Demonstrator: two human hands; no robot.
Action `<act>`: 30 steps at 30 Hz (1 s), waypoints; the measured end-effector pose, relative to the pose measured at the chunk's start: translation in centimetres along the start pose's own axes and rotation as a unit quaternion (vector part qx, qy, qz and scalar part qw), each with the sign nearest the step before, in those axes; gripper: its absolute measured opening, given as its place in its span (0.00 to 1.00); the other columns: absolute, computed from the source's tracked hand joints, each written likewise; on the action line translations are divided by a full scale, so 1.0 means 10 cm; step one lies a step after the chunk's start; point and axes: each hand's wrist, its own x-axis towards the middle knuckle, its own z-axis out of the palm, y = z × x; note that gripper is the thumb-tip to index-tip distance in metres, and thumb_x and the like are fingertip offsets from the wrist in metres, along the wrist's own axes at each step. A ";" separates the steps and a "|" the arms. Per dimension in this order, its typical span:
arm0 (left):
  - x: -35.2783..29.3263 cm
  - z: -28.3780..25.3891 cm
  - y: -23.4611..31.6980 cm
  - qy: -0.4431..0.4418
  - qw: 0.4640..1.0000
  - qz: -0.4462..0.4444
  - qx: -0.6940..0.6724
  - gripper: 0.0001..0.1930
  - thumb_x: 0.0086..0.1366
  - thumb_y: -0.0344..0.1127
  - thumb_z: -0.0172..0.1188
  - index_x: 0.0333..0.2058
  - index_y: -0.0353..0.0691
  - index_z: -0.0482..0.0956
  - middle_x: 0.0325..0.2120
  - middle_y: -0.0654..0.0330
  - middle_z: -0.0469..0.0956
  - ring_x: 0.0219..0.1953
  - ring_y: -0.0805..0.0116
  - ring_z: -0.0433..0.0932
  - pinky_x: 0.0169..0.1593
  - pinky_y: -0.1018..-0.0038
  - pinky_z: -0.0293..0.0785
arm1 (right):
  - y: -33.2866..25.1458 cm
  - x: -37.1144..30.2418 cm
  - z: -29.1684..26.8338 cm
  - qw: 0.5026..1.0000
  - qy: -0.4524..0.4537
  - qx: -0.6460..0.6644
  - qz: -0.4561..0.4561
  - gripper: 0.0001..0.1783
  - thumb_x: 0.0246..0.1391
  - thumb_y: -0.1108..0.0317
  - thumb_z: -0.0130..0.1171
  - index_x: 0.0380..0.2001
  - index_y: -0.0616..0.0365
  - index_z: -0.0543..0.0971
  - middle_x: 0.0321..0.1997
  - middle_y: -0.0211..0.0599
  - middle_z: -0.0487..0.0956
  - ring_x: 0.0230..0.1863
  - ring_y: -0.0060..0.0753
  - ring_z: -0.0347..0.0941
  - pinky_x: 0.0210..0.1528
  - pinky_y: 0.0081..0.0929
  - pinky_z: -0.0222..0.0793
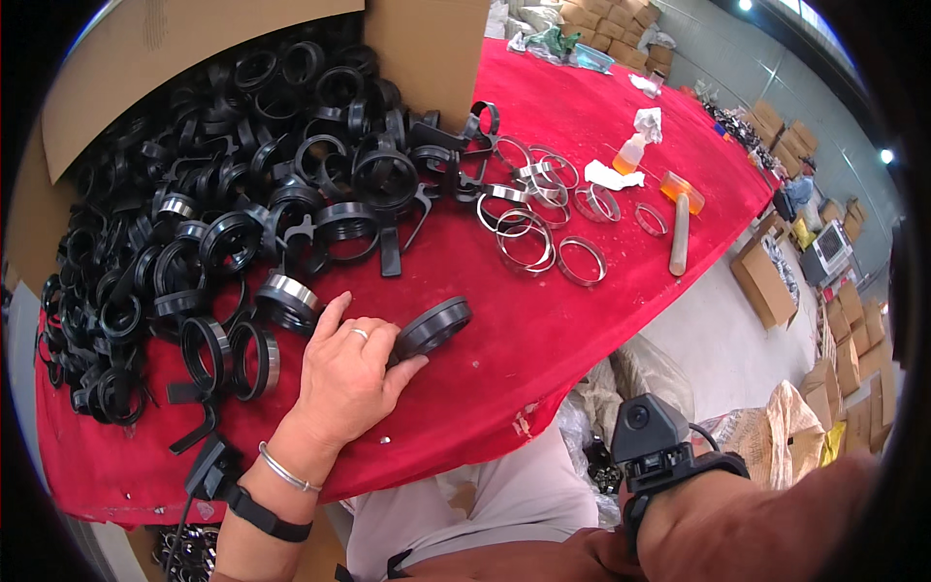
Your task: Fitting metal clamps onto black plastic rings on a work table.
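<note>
My left hand [351,378], back upward, pinches a thick black ring [433,327] between thumb and forefinger, just above the red cloth. Its little finger points out toward a black ring with a silver metal band [288,301] beside it. Two more banded black rings [254,361] stand on edge left of the hand. My right forearm [718,519] comes in at the lower right, with a small camera strapped at the wrist; the right hand itself does not show.
A big heap of black rings and brackets [233,184] spills from a cardboard box [427,58] on the red-covered table [465,398]. Loose thin metal hoops [526,240], a mallet [680,233] and a bottle of orange liquid [628,155] lie to the right. Cartons [764,281] stand on the floor.
</note>
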 end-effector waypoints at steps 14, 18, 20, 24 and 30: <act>0.11 -0.04 0.06 0.120 0.969 -0.062 -0.206 0.09 0.55 0.22 0.61 0.35 0.32 0.73 0.31 0.56 0.76 0.29 0.71 0.76 0.34 0.79 0.72 | 0.08 0.21 -0.23 0.993 0.008 -0.100 0.068 0.08 0.47 0.80 0.55 0.34 0.64 0.77 0.33 0.38 0.76 0.34 0.26 0.73 0.35 0.21 0.69; -0.07 -0.03 -0.11 0.131 0.955 -0.108 -0.243 0.06 0.60 0.22 0.56 0.37 0.31 0.72 0.32 0.59 0.76 0.27 0.77 0.75 0.32 0.82 0.72 | 0.90 0.03 -1.15 0.836 0.247 -0.391 0.294 0.18 0.41 0.75 0.67 0.38 0.67 0.78 0.30 0.35 0.78 0.31 0.22 0.75 0.36 0.17 0.72; 0.01 0.00 0.01 0.179 0.925 -0.139 -0.306 0.09 0.52 0.25 0.65 0.31 0.35 0.74 0.22 0.62 0.72 0.20 0.75 0.70 0.26 0.80 0.67 | 1.08 -0.27 -1.68 0.716 0.156 -0.580 0.354 0.22 0.41 0.74 0.67 0.43 0.66 0.76 0.34 0.38 0.79 0.36 0.29 0.76 0.40 0.22 0.73; -0.03 -0.06 0.00 0.095 0.955 -0.112 -0.259 0.05 0.58 0.22 0.58 0.34 0.31 0.73 0.25 0.60 0.75 0.25 0.76 0.76 0.31 0.81 0.72 | 1.28 -0.42 -1.91 0.671 0.014 -0.629 0.393 0.46 0.34 0.61 0.72 0.58 0.63 0.65 0.54 0.55 0.68 0.55 0.51 0.65 0.59 0.39 0.63; -0.01 -0.05 0.00 0.096 0.960 -0.111 -0.239 0.06 0.57 0.22 0.60 0.33 0.31 0.74 0.24 0.62 0.74 0.25 0.77 0.76 0.30 0.82 0.71 | 1.56 -0.33 -1.89 0.626 -0.072 -0.692 0.353 0.46 0.35 0.57 0.72 0.59 0.62 0.65 0.54 0.51 0.67 0.58 0.49 0.62 0.59 0.37 0.61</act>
